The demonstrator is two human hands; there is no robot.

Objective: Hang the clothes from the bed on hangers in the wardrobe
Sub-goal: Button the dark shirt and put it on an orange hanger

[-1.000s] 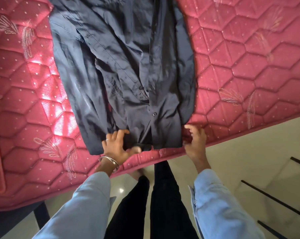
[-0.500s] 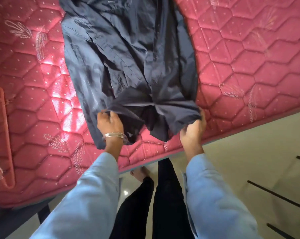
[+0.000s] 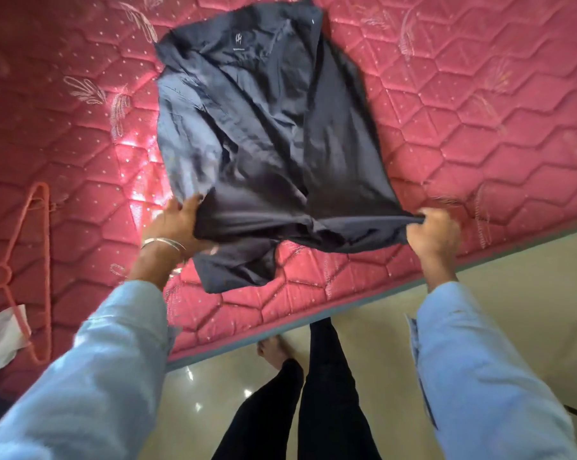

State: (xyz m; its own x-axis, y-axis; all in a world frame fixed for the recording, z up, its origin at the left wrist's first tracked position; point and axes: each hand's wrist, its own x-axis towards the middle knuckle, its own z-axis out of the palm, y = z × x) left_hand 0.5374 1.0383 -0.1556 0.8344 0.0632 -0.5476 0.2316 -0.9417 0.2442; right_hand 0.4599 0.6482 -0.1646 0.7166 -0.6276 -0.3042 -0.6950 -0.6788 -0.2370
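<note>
Your left hand (image 3: 174, 224) and right hand (image 3: 435, 235) each pinch a hem corner of the dark shirt (image 3: 264, 134) — it stretches between them, collar lying beyond on the bed (image 3: 479, 127).

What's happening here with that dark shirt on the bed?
A person stands at the edge of a pink quilted mattress and grips the near hem of a dark navy shirt with both hands, the left hand and the right hand, lifting that end. A pink hanger lies on the mattress at the left, not yet used.
</note>
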